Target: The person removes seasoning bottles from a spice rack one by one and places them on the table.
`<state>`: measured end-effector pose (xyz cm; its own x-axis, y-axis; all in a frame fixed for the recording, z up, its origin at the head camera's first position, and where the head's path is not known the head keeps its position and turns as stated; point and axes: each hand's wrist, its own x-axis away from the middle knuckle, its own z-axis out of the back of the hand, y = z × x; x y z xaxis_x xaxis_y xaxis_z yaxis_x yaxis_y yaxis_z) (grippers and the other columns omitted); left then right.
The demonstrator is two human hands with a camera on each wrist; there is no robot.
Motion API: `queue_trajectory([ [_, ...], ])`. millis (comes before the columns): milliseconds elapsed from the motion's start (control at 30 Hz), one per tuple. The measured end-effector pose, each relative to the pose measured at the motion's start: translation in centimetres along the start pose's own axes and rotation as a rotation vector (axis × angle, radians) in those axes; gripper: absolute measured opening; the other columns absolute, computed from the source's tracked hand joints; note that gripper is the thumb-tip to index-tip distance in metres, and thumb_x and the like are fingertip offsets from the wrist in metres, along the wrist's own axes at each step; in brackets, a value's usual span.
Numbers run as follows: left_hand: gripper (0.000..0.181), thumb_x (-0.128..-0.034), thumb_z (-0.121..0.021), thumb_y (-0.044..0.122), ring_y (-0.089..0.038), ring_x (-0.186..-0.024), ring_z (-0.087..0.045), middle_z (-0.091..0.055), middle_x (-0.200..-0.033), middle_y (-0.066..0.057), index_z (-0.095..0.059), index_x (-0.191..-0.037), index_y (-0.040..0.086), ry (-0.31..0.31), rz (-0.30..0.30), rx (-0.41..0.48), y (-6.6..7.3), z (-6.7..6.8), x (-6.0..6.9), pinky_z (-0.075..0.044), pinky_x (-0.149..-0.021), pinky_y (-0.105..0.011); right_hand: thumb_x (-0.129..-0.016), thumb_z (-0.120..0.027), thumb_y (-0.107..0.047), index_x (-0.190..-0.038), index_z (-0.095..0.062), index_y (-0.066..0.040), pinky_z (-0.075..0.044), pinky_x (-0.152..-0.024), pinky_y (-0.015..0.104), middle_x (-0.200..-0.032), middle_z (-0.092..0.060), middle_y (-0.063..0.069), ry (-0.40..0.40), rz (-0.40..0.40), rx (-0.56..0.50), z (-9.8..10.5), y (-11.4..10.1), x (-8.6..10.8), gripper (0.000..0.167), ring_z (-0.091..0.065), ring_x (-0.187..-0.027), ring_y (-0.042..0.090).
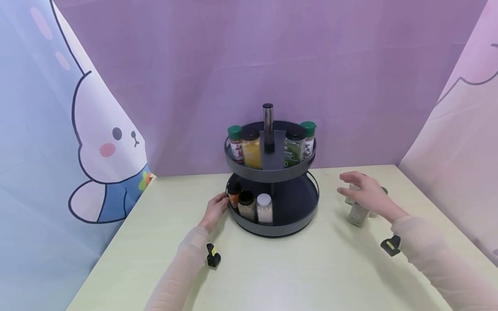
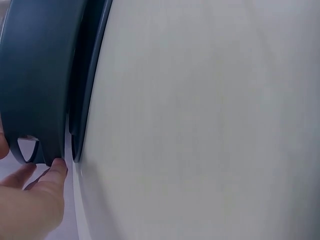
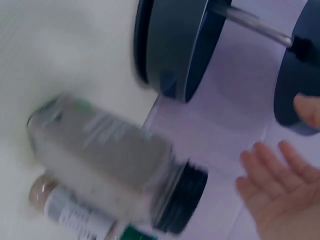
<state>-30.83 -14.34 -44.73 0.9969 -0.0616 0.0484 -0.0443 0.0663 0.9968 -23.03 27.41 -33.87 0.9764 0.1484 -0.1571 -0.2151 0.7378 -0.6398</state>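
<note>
A dark two-tier round rack (image 1: 272, 231) stands on the table. At the left rim of its lower tier is my left hand (image 1: 215, 210), holding the rim beside its handle cut-out (image 2: 27, 147), thumb above and fingers against the outer wall. Close by, inside that tier, are an orange-filled jar (image 1: 234, 199), a black-lidded jar (image 1: 247, 210) and a white-lidded jar (image 1: 264, 212). My right hand (image 1: 367, 194) hovers with fingers spread, holding nothing. Below it are a black-lidded jar of greyish powder (image 3: 105, 155) and a green-capped bottle (image 3: 80, 212); the hand partly hides these in the head view.
The upper tier carries a green-capped bottle (image 1: 235, 144), a yellow jar (image 1: 252, 151), a green-filled jar (image 1: 293, 151) and another green-capped bottle (image 1: 308, 140). A metal post (image 1: 268, 125) rises from its middle. Purple cloth (image 1: 186, 86) hangs behind the table (image 1: 280, 272).
</note>
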Motion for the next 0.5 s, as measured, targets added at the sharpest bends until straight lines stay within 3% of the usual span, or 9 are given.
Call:
queue_trajectory([
  [500,0.049,-0.0965,-0.043,0.015,-0.036,-0.129,-0.038,-0.034,-0.141,-0.027,-0.031,-0.137,-0.01,0.049,-0.018,0.034,0.0,0.1,0.5,-0.035,-0.107,-0.04,-0.09,-0.056,-0.028,-0.139,-0.03,0.005,-0.04,-0.097,0.054,-0.137,-0.036,0.033,-0.045,-0.037,-0.058,-4.8,0.1,-2.1,0.064,-0.038,-0.121,0.051],
])
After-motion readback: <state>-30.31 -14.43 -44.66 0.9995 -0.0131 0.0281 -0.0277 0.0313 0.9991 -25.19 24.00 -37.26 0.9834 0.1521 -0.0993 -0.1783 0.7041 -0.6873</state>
